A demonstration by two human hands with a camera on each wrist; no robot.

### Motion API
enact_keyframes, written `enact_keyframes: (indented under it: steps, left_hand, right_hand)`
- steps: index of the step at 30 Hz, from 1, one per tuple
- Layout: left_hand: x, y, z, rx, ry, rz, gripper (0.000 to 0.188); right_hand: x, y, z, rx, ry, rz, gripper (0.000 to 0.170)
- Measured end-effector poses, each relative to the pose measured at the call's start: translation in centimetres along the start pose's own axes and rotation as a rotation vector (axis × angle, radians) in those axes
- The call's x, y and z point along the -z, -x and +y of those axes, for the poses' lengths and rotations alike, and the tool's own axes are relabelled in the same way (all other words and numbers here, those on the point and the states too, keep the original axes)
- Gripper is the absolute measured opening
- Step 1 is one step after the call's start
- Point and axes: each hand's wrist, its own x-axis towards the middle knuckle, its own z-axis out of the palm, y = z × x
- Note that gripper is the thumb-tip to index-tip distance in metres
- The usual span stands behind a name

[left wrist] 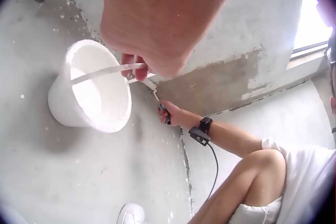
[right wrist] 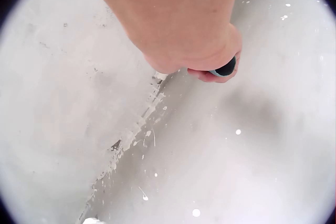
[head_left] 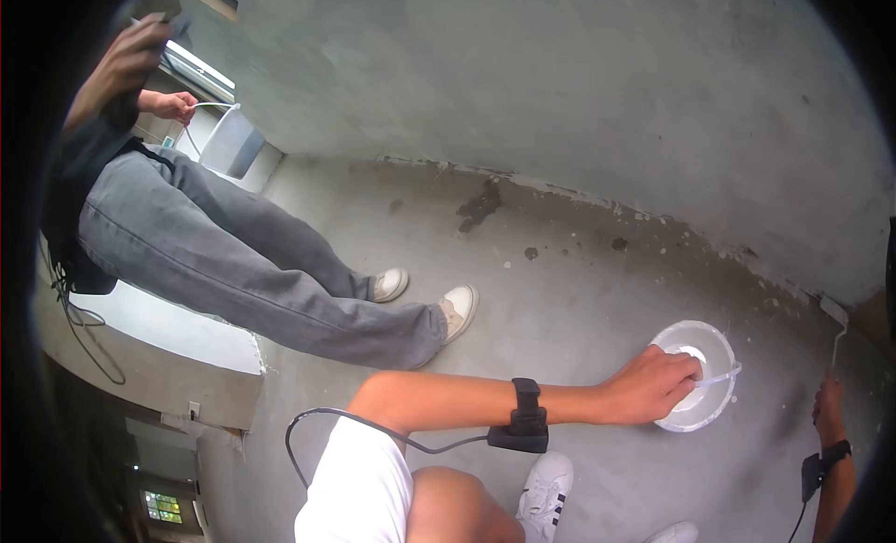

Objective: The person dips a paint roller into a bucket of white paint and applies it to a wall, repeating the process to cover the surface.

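My left hand (head_left: pixel 646 389) grips the curved white handle (left wrist: pixel 107 70) of a small white bucket (left wrist: pixel 60 100). White paint shows inside the bucket, which is low over the grey floor with its open top in view. Over on the right, my right hand (head_left: pixel 828 412) holds a paint roller (head_left: pixel 833 309) by its grip. The roller's head is at the foot of the wall, close to the floor edge. From the right wrist view, only the dark butt of the roller's grip (right wrist: pixel 224 67) shows past the hand; the head is hidden.
A second person in grey trousers (head_left: pixel 252 244) stands at left, holding another bucket (head_left: pixel 233 143) by its handle. The grey wall (head_left: pixel 579 85) meets the floor (head_left: pixel 523 291) along a paint-spattered edge. A cable (head_left: pixel 401 442) trails from my left wrist.
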Motion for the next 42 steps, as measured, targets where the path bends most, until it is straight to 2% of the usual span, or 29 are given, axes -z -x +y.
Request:
enact_keyframes:
  steps: [7, 11, 17, 22, 29, 30, 32, 35, 42]
  left_hand:
    - [-0.5, -0.1, -0.5, 0.036, -0.065, 0.06, 0.014]
    - [0.2, -0.5, -0.8, 0.132, -0.037, 0.052, 0.019]
    - [0.5, -0.5, -1.1, 0.082, -0.07, 0.06, 0.02]
    - [1.1, -0.9, -1.2, 0.109, -0.051, 0.091, 0.016]
    - [1.2, -1.7, -3.1, 0.144, -0.021, 0.163, 0.017]
    - [1.3, -1.8, -3.4, 0.145, 0.007, 0.202, 0.016]
    - [1.7, -1.9, -4.4, 0.161, 0.002, 0.219, 0.017]
    - [2.7, -1.8, -3.9, 0.291, 0.063, 0.131, 0.021]
    - [2.5, -1.9, -3.8, 0.256, 0.034, 0.144, 0.021]
  right_hand:
    - [-0.3, 2.9, -1.2, 0.031, 0.046, -0.02, 0.039]
    - [-0.5, 3.8, -1.9, 0.07, 0.098, 0.018, 0.039]
    - [-0.9, 4.6, -2.6, 0.061, 0.122, 0.032, 0.04]
    - [-1.4, 4.3, -2.4, 0.03, 0.148, 0.081, 0.039]
    - [-0.7, 3.8, -0.9, 0.122, 0.104, -0.011, 0.042]
    - [-1.1, 4.3, -1.2, 0.098, 0.104, 0.07, 0.038]
    - [-1.4, 7.2, -3.8, 0.047, 0.151, 0.029, 0.039]
    - [-1.5, 8.0, -4.5, 0.047, 0.126, 0.014, 0.041]
    - [-1.9, 8.5, -4.8, 0.051, 0.113, 0.018, 0.039]
